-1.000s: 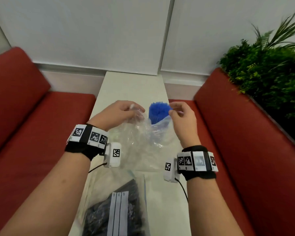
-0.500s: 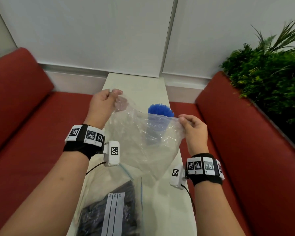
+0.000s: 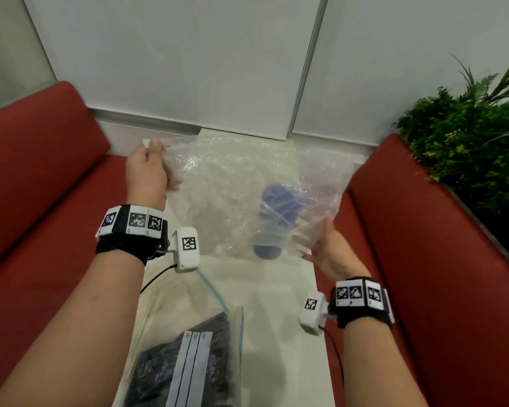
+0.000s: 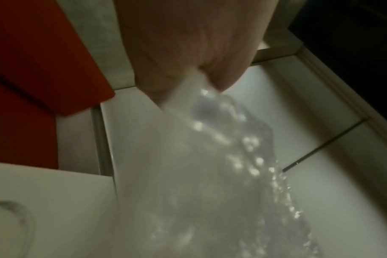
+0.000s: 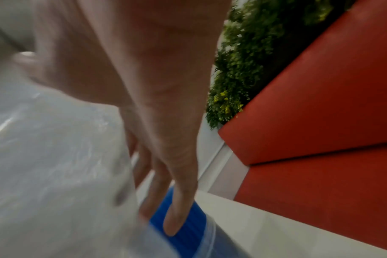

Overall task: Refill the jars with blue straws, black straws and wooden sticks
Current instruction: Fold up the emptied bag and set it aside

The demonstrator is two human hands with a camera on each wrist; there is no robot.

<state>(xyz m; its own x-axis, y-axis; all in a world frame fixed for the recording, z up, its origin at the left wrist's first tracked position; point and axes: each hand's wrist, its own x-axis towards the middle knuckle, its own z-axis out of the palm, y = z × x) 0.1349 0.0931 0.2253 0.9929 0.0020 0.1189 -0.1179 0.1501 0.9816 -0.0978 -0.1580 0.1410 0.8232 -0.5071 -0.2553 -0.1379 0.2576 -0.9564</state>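
At the left edge of the head view a red bench seat [image 3: 36, 177] runs beside the narrow white desk [image 3: 276, 333]. The left hand [image 3: 146, 171], in the upper left of centre, pinches a corner of a clear empty plastic bag [image 3: 232, 183] between thumb and curled fingers [image 4: 223, 76], holding it up above the desk. Low in the frame, a zip bag of black straws [image 3: 188, 362] lies flat on the desk, with another clear bag partly under it. In the middle, seen blurred through the raised plastic, a jar of blue straws [image 3: 272, 218] stands on the desk. The right hand [image 3: 332, 254], lower right of centre, holds the bag's other edge; its fingers [image 5: 177, 200] are nearly straight, with the plastic lying against them, and how firmly they grip it cannot be told. Further right is a second red bench seat [image 3: 438, 259], then green foliage [image 3: 467, 142] in the upper right.
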